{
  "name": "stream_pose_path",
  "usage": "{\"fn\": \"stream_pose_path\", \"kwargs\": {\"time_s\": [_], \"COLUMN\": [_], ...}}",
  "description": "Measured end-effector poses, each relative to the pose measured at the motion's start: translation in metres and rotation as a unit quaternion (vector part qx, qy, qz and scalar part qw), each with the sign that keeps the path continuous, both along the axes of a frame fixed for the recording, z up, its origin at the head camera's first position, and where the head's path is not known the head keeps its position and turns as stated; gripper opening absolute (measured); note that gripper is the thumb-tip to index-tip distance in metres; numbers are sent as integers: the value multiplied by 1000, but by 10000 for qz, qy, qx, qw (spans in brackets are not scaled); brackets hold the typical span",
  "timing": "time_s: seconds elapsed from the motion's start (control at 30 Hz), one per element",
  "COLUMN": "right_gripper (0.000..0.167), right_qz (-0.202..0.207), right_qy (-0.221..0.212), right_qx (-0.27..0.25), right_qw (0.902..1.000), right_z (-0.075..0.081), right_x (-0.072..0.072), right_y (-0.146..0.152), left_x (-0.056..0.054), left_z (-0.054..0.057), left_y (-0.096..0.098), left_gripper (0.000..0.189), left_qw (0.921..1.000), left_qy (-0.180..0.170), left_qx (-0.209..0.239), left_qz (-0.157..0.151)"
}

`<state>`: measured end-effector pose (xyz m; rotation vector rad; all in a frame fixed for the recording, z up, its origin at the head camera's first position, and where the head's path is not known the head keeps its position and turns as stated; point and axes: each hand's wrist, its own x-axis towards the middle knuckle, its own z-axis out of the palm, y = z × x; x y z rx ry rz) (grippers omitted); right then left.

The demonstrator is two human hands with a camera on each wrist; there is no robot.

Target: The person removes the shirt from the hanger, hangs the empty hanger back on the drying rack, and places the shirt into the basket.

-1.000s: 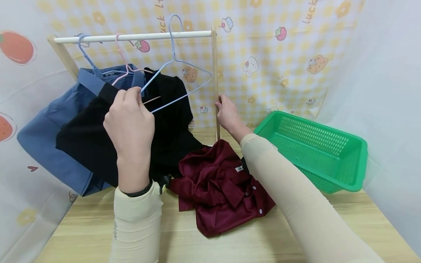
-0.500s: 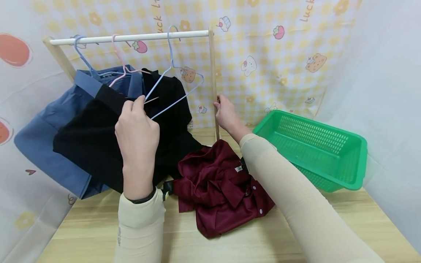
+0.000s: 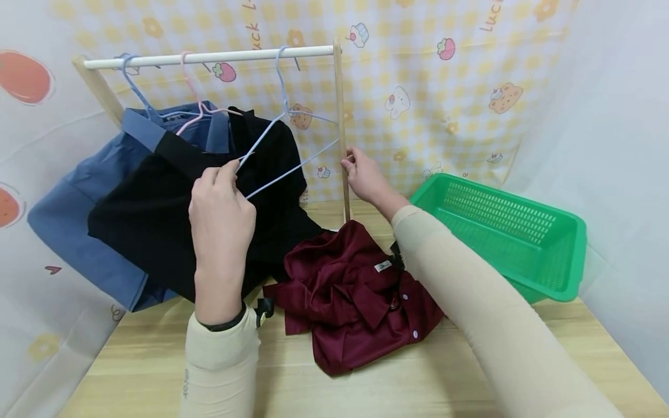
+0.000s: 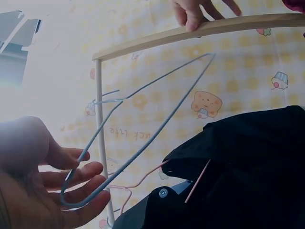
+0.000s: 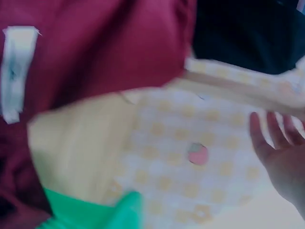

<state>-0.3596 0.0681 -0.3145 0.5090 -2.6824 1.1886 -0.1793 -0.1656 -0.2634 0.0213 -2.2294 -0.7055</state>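
In the head view, my left hand [image 3: 222, 215] pinches one lower corner of a bare light blue hanger [image 3: 284, 113]. Its hook sits over the white rod [image 3: 230, 56] of a small clothes rack, near the right end. The left wrist view shows the fingers [image 4: 86, 191] around the bend of the hanger wire. At the rack's right wooden post [image 3: 342, 128], my right hand [image 3: 363, 177] touches the wood; its fingers look spread and fairly straight in the right wrist view, though blurred. A crumpled maroon shirt [image 3: 345, 296] lies on the table between my forearms.
A blue garment [image 3: 83, 191] on a blue hanger and a black garment [image 3: 141, 209] on a pink hanger [image 3: 193, 93] hang at the rack's left. A green perforated basket [image 3: 522, 232] stands at the right, partly behind my right forearm. A patterned cloth [image 3: 418, 87] covers the back.
The light blue hanger's hook has come down from above the rod onto it, and the hanger has shifted right. My left hand has moved down and right; my right hand has barely moved.
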Motion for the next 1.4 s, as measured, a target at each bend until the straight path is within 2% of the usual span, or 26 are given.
{"fn": "stream_pose_path", "kwargs": {"time_s": [0.07,0.13,0.2,0.23,0.3,0.37,0.43,0.47,0.53,0.6,0.67,0.73,0.8,0.83,0.93,1.0,1.07,1.13,1.2,1.3,1.4], "right_gripper": [55,70,82,85,85,85,85,85,85,85,85,86,86,86,95,105,115,123,126,128,126], "right_qz": [213,382,476,498,560,628,654,655,622,518,355,211,97,61,-80,-211,-275,-268,-193,-124,-38], "right_qy": [-370,-697,-926,-970,-967,-932,-899,-864,-895,-916,-970,-1089,-1246,-1306,-1612,-1821,-2050,-2253,-2412,-2515,-2487], "right_qx": [180,372,554,634,840,1190,1588,1784,2117,2327,2475,2578,2591,2590,2536,2502,2409,2269,2072,1822,1600], "right_qw": [9989,9961,9930,9920,9902,9865,9810,9780,9712,9668,9634,9598,9577,9570,9538,9507,9482,9471,9479,9505,9553], "right_z": [9,20,30,35,42,43,39,35,27,16,4,-9,-23,-31,-55,-72,-87,-101,-110,-115,-115], "right_x": [2,8,21,30,51,76,103,116,141,162,178,189,196,199,203,204,205,206,207,209,211], "right_y": [9,17,23,26,30,34,39,42,50,59,71,86,100,107,124,132,138,143,148,154,156], "left_x": [-1,0,1,2,4,6,9,9,10,9,8,5,3,2,0,0,1,1,2,1,0], "left_z": [-3,-5,-6,-6,-7,-11,-18,-23,-33,-46,-60,-77,-94,-102,-125,-136,-145,-151,-155,-158,-161], "left_y": [0,2,7,11,20,28,34,36,38,37,35,34,33,32,32,32,32,31,30,26,22], "left_gripper": [37,37,36,34,30,26,22,22,22,31,52,76,97,104,118,122,124,124,127,132,135], "left_qw": [9998,9989,9949,9902,9732,9494,9305,9255,9252,9299,9338,9300,9153,9041,8617,8366,8217,8180,8210,8287,8286], "left_qy": [78,336,901,1296,2161,2851,3090,3019,2515,1749,775,-294,-1438,-2020,-3480,-4119,-4493,-4658,-4716,-4767,-4836], "left_qx": [-153,-311,-448,-511,-651,-926,-1327,-1538,-1944,-2349,-2670,-2848,-2897,-2840,-2563,-2368,-2172,-2005,-1922,-1794,-1536], "left_qz": [63,103,36,-70,-432,-933,-1452,-1693,-2072,-2227,-2254,-2303,-2398,-2473,-2658,-2727,-2754,-2715,-2580,-2323,-2367]}}
